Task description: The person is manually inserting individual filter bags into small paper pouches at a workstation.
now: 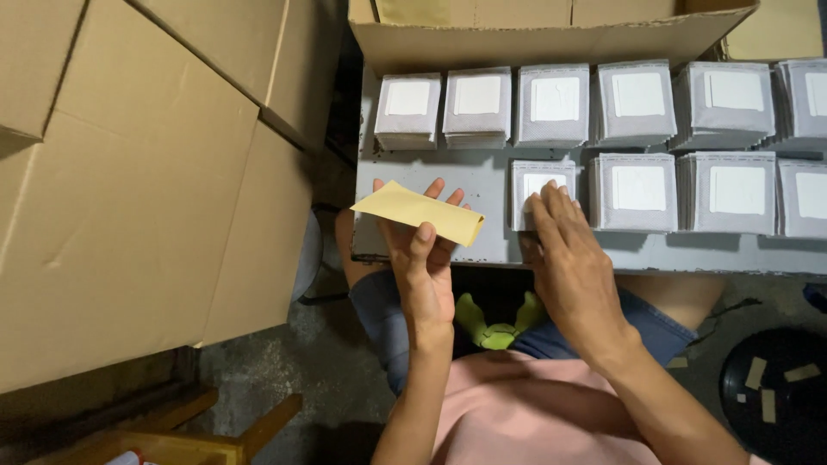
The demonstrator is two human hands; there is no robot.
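Now left hand [424,258] pinches flat yellow envelope [419,212]; right hand [570,250] touches white packet stack [536,190].

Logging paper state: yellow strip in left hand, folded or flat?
Folded: the yellow strip in the left hand doubles back at its right end, two layers showing.

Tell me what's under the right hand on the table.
The right hand rests on a short stack of white packets on the grey table. Only the stack's top edge and left side show; the fingers cover the rest.
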